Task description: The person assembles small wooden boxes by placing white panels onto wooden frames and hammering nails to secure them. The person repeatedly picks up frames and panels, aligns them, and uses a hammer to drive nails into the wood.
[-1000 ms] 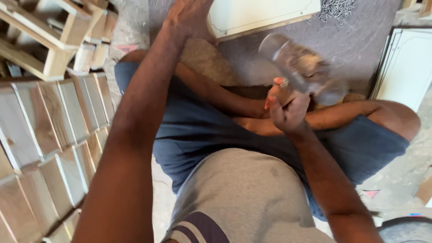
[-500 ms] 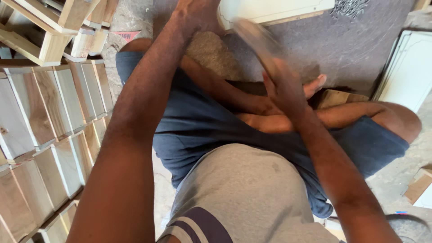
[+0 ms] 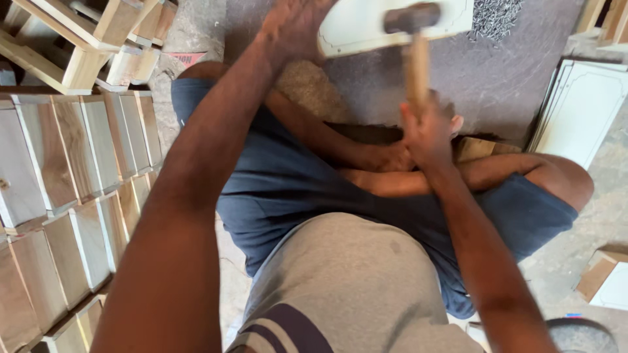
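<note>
My right hand (image 3: pixel 428 134) grips the wooden handle of a hammer (image 3: pixel 417 65). Its dark head is blurred and sits over the near edge of a white panel (image 3: pixel 353 26) on the grey floor. My left hand (image 3: pixel 294 26) reaches forward and presses flat on that panel's left end. Both arms stretch out over my crossed legs in blue shorts (image 3: pixel 288 189). Whether the hammer head touches the panel cannot be told.
Rows of small wooden boxes (image 3: pixel 65 163) fill the left side, with a wooden frame (image 3: pixel 72 39) behind them. A pile of small nails (image 3: pixel 497 16) lies past the panel. More white panels (image 3: pixel 579 111) lean at right; a small box (image 3: pixel 605 278) sits at lower right.
The hammer, raised and tilted to the right a second ago, has swung forward and down to the white panel. My left hand has stayed on the panel.
</note>
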